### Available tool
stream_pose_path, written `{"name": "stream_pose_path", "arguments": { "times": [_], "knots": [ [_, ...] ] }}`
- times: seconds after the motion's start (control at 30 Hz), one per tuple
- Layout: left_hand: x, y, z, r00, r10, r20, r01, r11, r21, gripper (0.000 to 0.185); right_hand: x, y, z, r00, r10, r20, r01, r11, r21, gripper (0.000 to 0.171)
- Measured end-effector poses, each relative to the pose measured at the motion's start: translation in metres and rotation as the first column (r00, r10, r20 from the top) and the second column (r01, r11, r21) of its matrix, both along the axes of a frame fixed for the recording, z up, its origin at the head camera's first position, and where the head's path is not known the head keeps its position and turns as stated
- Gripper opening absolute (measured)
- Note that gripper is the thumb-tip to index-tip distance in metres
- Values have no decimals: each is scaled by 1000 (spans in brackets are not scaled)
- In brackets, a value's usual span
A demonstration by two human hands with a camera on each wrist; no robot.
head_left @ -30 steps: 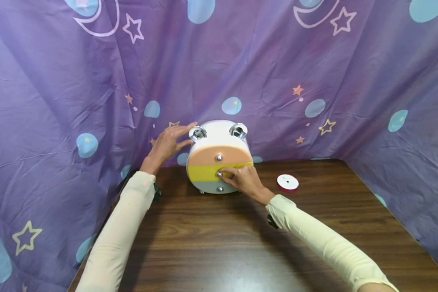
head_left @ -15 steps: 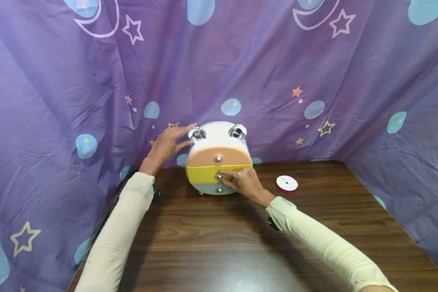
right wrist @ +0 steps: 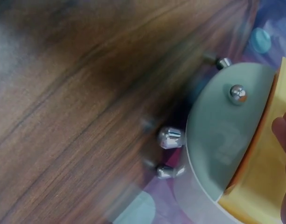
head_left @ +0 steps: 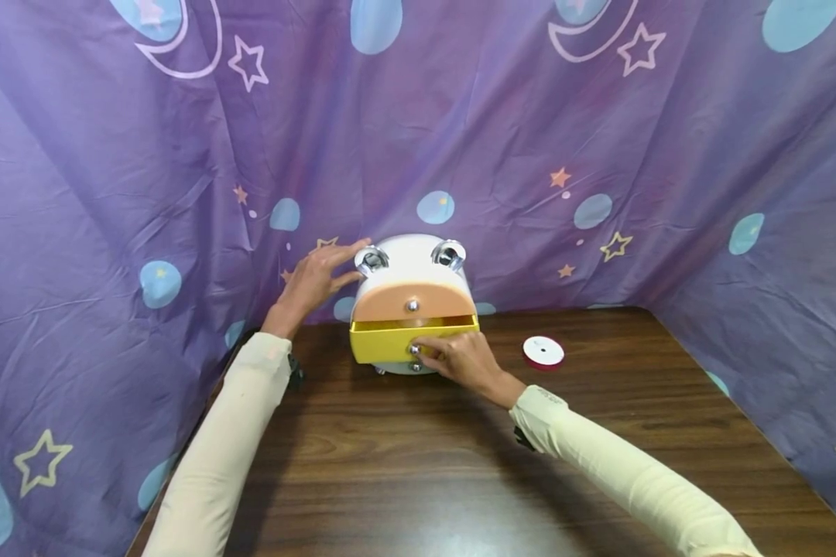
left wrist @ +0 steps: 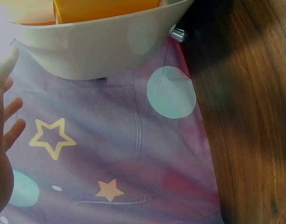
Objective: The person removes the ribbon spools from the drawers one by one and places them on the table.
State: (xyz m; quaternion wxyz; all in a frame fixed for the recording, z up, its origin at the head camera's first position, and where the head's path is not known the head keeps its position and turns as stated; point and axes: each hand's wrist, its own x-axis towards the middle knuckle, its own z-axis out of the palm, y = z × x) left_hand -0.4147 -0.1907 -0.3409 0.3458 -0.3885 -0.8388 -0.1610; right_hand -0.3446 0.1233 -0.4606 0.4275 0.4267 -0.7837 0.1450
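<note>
Yellow drawer (head_left: 382,346), partway out of the white cabinet (head_left: 414,260): my right hand (head_left: 462,361) pinches its knob (head_left: 414,350); my left hand (head_left: 311,280), fingers spread, lies at the cabinet's side, contact unclear. I judge 1 hard pull could tip the cabinet forward.

The head view is fairly bright and even — a pale glare lies on the bench (head_left: 362,464) nearer the camera than the hands (head_left: 465,360), with soft shadows by both forearms (head_left: 620,456). White glare washes out the area above the left hand (left wrist: 2,140); the right-wrist view is dimmer — hazy, softly blurred.
</note>
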Motion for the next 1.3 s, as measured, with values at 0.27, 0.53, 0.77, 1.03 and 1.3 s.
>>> {"name": "stream_pose_path", "arguments": {
  "times": [0.27, 0.53, 0.77, 1.03, 1.3],
  "knots": [
    [1, -1, 1, 1000, -12, -8, 12, 1000, 2, 66, 14, 1, -3, 999, 29, -25, -29, 1000, -12, 26],
    [0, -2, 2, 1000, 0, -20, 0, 1000, 14, 68, 29, 2, -2, 997, 52, -50, -52, 999, -13, 33],
    [3, -2, 3, 1000, 18, -2, -18, 1000, 22, 70, 46, 0, 0, 995, 74, -66, -74, 997, 4, 30],
    [3, 0, 5, 1000, 26, 4, -26, 999, 18, 70, 57, 6, 1, 994, 78, -71, -78, 997, 13, 33],
    [3, 2, 1, 1000, 14, -5, -14, 1000, 8, 67, 67, 10, -3, 993, 102, -64, -101, 995, 16, 37]
  ]
}}
